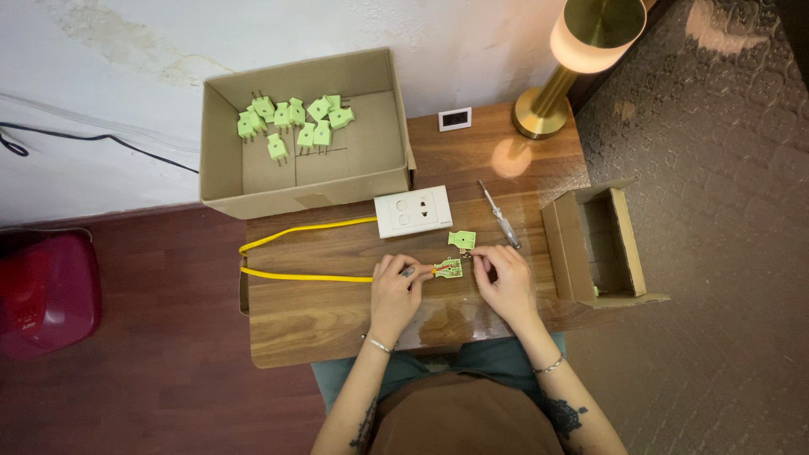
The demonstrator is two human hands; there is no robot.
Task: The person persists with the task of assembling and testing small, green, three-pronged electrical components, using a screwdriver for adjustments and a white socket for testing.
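Note:
My left hand (394,293) pinches the end of a yellow cable (295,275) where its stripped wires enter an opened green plug half (448,269). My right hand (503,278) holds the right side of that plug half on the wooden table (337,324). The plug's other green half (462,239) lies just above, apart from both hands. The cable loops left to the table edge and back to a white socket block (414,211).
A screwdriver (499,216) lies right of the socket block. A large cardboard box (223,160) at the back holds several green plugs (295,122). A small open box (598,244) stands right. A brass lamp (573,59) and small white display (455,119) stand behind.

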